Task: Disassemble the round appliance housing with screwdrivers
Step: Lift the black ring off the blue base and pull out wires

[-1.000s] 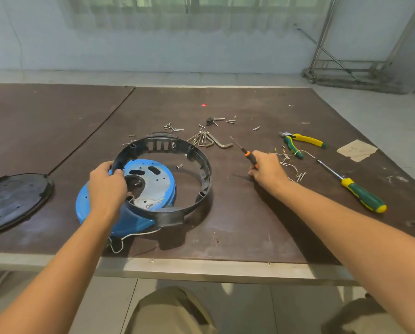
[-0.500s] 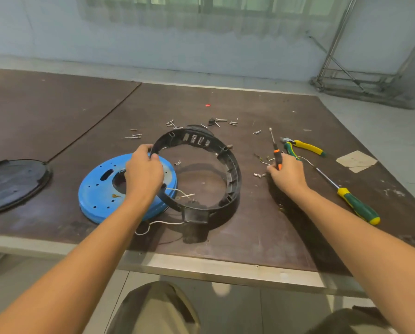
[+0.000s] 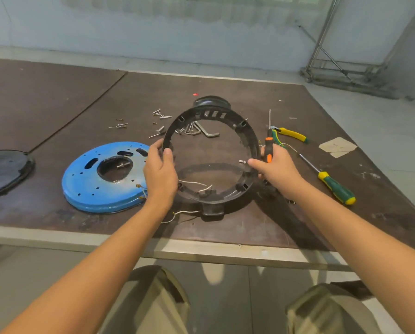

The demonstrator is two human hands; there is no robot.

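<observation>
Black ring housing (image 3: 211,206) is held tilted over the desk (image 3: 225,229), near edge low, with white wires (image 3: 192,183) trailing from it. Its left rim is gripped by the left hand (image 3: 159,169). Its right rim is steadied by the right hand (image 3: 277,167), which is closed round a small screwdriver (image 3: 269,145). Ring judged light, stiff, thin-walled; best taken at opposite rims, clear of wires. Blue plate (image 3: 81,184) lies left; loose screws (image 3: 119,125) beyond.

Black housing ring (image 3: 211,210) mid-worktop (image 3: 225,83), and that worktop is dark brown. White wires (image 3: 192,183) trail off the ring. Bright blue base plate (image 3: 86,186) beside it, paler in patches. Glossy black lid (image 3: 4,169) at the left edge. The small screwdriver (image 3: 269,145) has an orange-and-black handle. Towards the right edge are a green-and-yellow screwdriver (image 3: 336,190) and yellow-and-green pliers (image 3: 293,135). Silver screws (image 3: 119,126) lie scattered further back.
</observation>
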